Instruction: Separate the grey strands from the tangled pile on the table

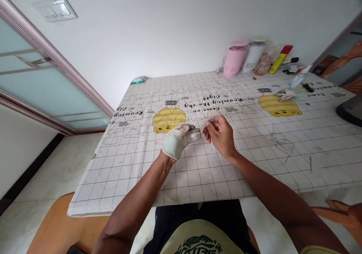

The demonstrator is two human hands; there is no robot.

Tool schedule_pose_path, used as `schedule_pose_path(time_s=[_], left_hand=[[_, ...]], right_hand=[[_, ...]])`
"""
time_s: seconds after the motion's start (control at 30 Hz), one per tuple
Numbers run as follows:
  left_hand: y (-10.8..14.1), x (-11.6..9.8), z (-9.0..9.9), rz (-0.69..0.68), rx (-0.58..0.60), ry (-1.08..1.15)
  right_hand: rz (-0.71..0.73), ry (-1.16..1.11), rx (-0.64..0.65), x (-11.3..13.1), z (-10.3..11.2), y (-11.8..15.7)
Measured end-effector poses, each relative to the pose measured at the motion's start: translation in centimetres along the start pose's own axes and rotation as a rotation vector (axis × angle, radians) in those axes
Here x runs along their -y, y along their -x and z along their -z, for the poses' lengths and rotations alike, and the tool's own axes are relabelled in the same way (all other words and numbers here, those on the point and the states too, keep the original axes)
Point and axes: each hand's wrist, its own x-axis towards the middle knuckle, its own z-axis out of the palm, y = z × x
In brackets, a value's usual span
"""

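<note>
Wire: thin lengths, on the table (198,176). Bent pieces (147,92), left and far; too many overlap to count. Loose tangle (283,144), one, to the right.

Hands, two, close together over the near middle of the table, not touching. Left hand (185,135): gloved, fingers curled, thumb resting toward the fingertips. Right hand (222,135): bare, thumb and forefinger drawn together, other fingers loosely bent. Whether a strand runs between them cannot be told; it would be too fine to see.

Handling, as judged: thin wire suits a light fingertip pinch, the gloved hand as steady anchor, the bare fingers for the fine shaping. Short, small bends seem safer than one hard pull; finished pieces are best kept apart from the tangle, lest they snag.

Printed yellow figures (169,119) on the cover: two.

Far right: upright cylinders, two, one pink (234,61), one white (250,60); amber bottle (263,66), one; yellow box with red top (279,60), one; spray bottle (299,77), one; crumpled white cloth (285,94), one, possibly a glove.

Far left corner: green-and-white packet (138,80), one.

Wall, left: switch plate (55,9), one.
</note>
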Motion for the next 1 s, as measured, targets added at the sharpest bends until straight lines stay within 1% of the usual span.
schedule_pose_path(time_s=[0.07,0.13,0.2,0.27,0.33,0.4,0.47,0.53,0.63,0.7,0.73,0.77,0.8,0.87,0.93,1.0], left_hand=[[0.0,0.1,-0.3,-0.034,-0.062,-0.053],[0.1,0.3,-0.6,-0.020,-0.106,-0.144],[0.1,0.3,-0.6,0.008,-0.134,-0.216],[0.0,0.3,-0.5,0.021,-0.154,-0.251],[-0.2,0.2,-0.2,0.025,-0.163,-0.293],[-0.4,-0.2,0.1,-0.003,-0.170,-0.347],[-0.4,-0.6,0.3,-0.088,-0.184,-0.403],[-0.2,-1.2,0.3,-0.201,-0.222,-0.478],[0.2,-1.8,0.0,-0.319,-0.313,-0.716],[0.2,-1.9,-0.3,-0.391,-0.383,-0.953],[0.1,-1.8,-0.5,-0.434,-0.399,-1.089],[-0.1,-1.7,-0.7,-0.475,-0.390,-1.229],[-0.2,-1.4,-0.8,-0.510,-0.357,-1.364],[-0.6,-0.8,-1.0,-0.536,-0.244,-1.573],[-0.9,-0.1,-1.0,-0.515,-0.178,-1.629],[-1.0,0.6,-0.8,-0.472,-0.199,-1.581]], right_hand=[[-0.089,-0.102,0.003,-0.3,0.0,-0.1],[-0.156,-0.160,0.013,-0.6,0.2,-0.5],[-0.188,-0.190,0.032,-0.8,0.5,-0.8],[-0.184,-0.208,0.067,-0.7,0.8,-1.0],[-0.146,-0.194,0.102,-0.4,1.0,-1.0],[-0.091,-0.124,0.110,-0.1,0.9,-0.8],[-0.037,-0.019,0.088,0.0,0.9,-0.5],[0.021,0.090,0.061,-0.2,0.8,-0.4],[0.115,0.236,0.048,-0.8,0.7,-0.4],[0.184,0.345,0.041,-1.1,0.6,-0.5],[0.221,0.397,0.037,-1.2,0.6,-0.5],[0.261,0.442,0.037,-1.3,0.5,-0.6],[0.300,0.474,0.041,-1.3,0.5,-0.6],[0.357,0.501,0.071,-1.4,0.4,-0.6],[0.369,0.511,0.109,-1.3,0.3,-0.5],[0.340,0.522,0.119,-1.3,0.2,-0.4]])
